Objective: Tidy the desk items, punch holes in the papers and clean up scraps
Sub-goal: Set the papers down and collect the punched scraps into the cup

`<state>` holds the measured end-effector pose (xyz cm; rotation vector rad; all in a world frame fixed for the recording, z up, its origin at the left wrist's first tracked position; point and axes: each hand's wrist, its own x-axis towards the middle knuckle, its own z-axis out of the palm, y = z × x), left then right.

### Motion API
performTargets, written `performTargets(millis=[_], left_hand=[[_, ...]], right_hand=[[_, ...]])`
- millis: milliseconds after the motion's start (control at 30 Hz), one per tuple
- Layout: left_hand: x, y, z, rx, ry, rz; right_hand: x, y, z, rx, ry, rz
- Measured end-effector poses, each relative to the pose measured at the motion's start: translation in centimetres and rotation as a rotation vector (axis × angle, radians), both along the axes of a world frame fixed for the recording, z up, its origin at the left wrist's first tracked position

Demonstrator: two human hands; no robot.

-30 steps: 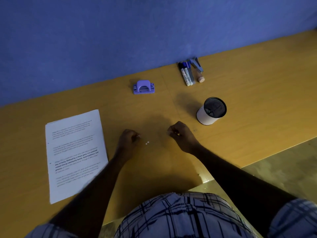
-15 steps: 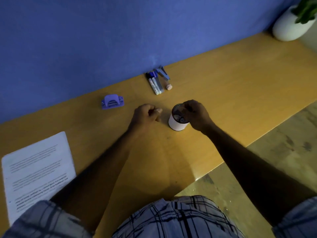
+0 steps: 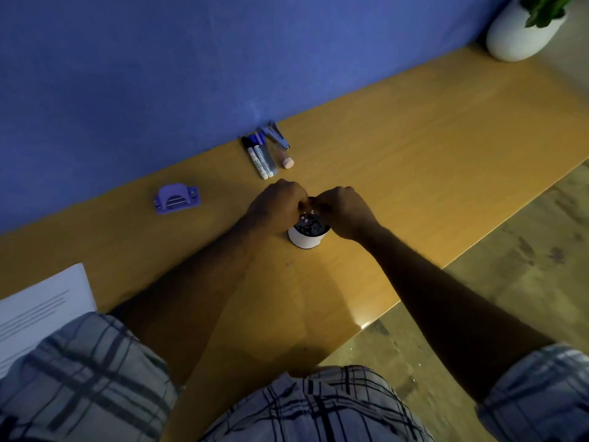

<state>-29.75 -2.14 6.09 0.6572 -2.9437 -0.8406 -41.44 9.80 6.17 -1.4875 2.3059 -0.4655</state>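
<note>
A white cup (image 3: 304,240) with a dark inside stands on the wooden desk (image 3: 414,148). Both my hands meet just over its mouth. My left hand (image 3: 277,207) is bunched, fingertips pinched on tiny white paper scraps (image 3: 308,214) at the rim. My right hand (image 3: 345,212) is closed too, its fingertips touching the left ones; I cannot see anything in it. The purple hole punch (image 3: 177,197) sits to the left near the wall. The printed papers (image 3: 38,311) lie at the left edge, partly hidden by my sleeve.
Markers (image 3: 261,157), a blue stapler (image 3: 275,135) and a small cork-coloured piece (image 3: 287,161) lie together against the blue wall. A white plant pot (image 3: 516,36) stands at the far right. The desk's front edge runs diagonally on the right, with floor beyond.
Both hands left the spot where they pinched scraps off the desk. The right reached the cup first; the left has now joined it over the cup's mouth. My view swung right.
</note>
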Motion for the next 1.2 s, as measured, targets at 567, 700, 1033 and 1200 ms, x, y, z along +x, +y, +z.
performTargets(millis=[567,700,1033,1200], left_hand=[[0.1,-0.2,-2.0,0.364,0.17,0.12],[0.6,0.4,-2.3,0.351,0.191,0.206],[2.2,0.9,-0.3,1.441,0.327,0.488],[4.6,1.1,0.1,1.502,0.36,0.472]], right_hand=[[-1.2,1.0,0.1,-0.118,-0.093,-0.059],[-0.8,1.2,-0.1,-0.134,-0.118,-0.056],[-0.2,1.9,0.6,-0.204,-0.81,-0.422],[1.0,2.7,1.5,-0.247,-0.949,-0.419]])
